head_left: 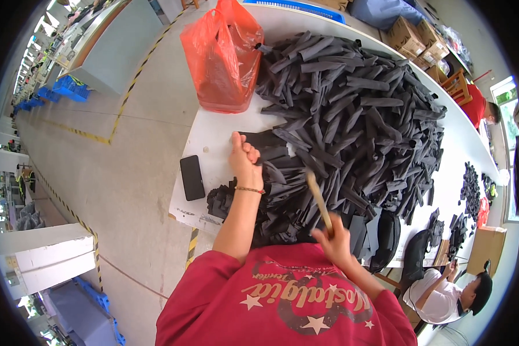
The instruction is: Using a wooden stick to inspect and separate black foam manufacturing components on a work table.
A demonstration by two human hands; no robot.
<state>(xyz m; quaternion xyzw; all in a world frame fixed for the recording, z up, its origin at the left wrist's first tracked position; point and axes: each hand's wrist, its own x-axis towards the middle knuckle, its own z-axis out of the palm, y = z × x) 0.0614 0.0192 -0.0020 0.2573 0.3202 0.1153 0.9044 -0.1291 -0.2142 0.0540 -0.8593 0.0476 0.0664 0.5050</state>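
Observation:
My left hand (245,157) is closed in a fist above the white table. Against its right side lies a flat black fabric piece (268,139); whether the fingers grip it is hidden. A light wooden stick (319,199) is held in my right hand (334,241), slanting up and away, its far end blurred. Beneath and beyond both hands spreads a big heap of black fabric tubes (352,98). Smaller folded black pieces (219,200) sit by my left forearm.
A black phone (192,177) rests at the table's left edge. The red plastic bag (224,63) stands at the far left corner of the white table (205,124). To the right are black padded items (386,239) and a seated person (444,294); another person (478,106) is farther off.

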